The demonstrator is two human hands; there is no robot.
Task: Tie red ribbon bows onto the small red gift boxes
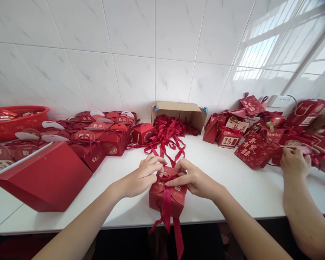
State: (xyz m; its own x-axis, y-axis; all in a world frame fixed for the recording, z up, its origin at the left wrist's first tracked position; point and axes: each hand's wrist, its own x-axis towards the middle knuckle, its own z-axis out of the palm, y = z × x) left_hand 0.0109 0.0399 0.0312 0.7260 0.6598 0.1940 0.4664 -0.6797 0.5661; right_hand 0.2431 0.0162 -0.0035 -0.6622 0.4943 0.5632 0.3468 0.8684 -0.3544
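A small red gift box [166, 202] with printed characters stands near the front edge of the white table, right in front of me. Dark red ribbon [167, 207] crosses its top, and two ends hang down its front past the table edge. My left hand [150, 173] pinches the ribbon at the left of the box top. From the right, my right hand [191, 178] closes thumb and fingers on the ribbon over the lid. A red tassel cord [157, 218] dangles at the box's front left corner.
Behind the box, a cardboard carton [178, 105] lies on its side, spilling loose ribbons [168, 130]. Red boxes [115, 142] crowd the left, with a large red box [51, 177] in front and a red basket [18, 121]. At right, a co-worker's hands [296, 162] handle ribbon among more boxes [257, 150].
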